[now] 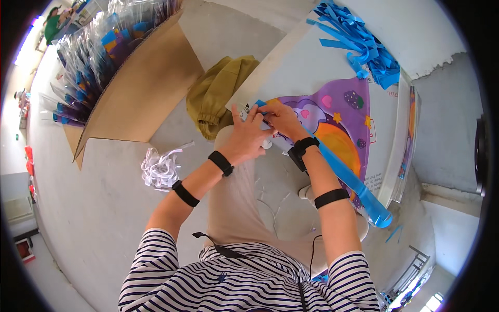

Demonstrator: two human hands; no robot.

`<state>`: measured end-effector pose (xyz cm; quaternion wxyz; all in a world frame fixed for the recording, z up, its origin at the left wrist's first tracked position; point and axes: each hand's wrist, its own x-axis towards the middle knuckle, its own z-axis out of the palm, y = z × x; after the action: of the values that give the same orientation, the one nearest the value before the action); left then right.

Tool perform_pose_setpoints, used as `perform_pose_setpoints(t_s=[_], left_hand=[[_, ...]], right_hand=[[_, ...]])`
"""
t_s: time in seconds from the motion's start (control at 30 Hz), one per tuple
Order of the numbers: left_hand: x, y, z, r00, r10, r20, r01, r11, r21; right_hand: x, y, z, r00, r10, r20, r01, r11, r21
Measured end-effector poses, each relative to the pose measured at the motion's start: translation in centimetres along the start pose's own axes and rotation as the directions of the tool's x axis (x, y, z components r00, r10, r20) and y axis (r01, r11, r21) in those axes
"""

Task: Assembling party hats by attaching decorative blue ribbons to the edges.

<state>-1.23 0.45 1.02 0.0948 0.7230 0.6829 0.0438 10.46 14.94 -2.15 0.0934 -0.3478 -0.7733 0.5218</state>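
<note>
pinching the blue strip (345,173) at the near corner of the purple sheet (339,132), the right hand (285,120) meets the left hand (249,134), whose grip i cannot tell; this piece looks unfinished, more strips (364,44) heaped loose.

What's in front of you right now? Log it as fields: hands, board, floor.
Left hand: beside the blue strip's end; grip unclear
Right hand: meeting the left hand, grip hidden
Board: purple sheet under the blue strip; blue heap at far end
Floor: white ribbons, left
Left side: carton of clear-wrapped packets
</note>
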Motion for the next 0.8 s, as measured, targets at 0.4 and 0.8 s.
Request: perform_pose_setpoints(t_s=[0.4,0.8], left_hand=[[3.5,-9.6,1.6,0.927,-0.156,-0.341,0.035,0.942,-0.334],[4.8,-9.2,-0.8,0.985,0.033,-0.168,-0.057,0.989,-0.139]], right_hand=[[0.0,-0.3,-0.1,0.996,-0.040,0.076,0.047,0.995,-0.085],[-0.2,0.1,-0.6,0.990,-0.135,0.043,0.138,0.985,-0.101]])
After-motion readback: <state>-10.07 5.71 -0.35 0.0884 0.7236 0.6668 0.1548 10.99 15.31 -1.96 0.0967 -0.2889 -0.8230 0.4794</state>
